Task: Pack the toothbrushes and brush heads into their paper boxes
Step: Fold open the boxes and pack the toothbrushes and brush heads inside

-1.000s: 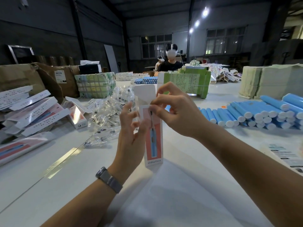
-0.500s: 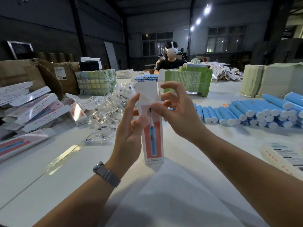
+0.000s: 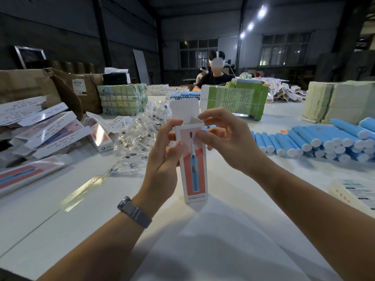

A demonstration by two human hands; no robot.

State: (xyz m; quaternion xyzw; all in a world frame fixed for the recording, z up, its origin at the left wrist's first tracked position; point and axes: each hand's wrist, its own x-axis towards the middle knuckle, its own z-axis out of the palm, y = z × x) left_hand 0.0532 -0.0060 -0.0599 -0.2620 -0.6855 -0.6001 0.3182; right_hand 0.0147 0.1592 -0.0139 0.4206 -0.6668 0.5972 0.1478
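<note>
One upright paper box [image 3: 193, 167], top flap open

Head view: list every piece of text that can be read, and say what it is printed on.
Nothing can be read.
Upright white and coral paper box held in both hands: a small line under the toothbrush picture, too small.
Green-labelled bundle: columns of characters, blurred.
White flat boxes stacked at left: rows of print, blurred.
Brown cardboard carton: label, too small.

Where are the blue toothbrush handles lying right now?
The blue toothbrush handles lie heaped on the white table, right of the head view, just beyond the right hand.
</note>
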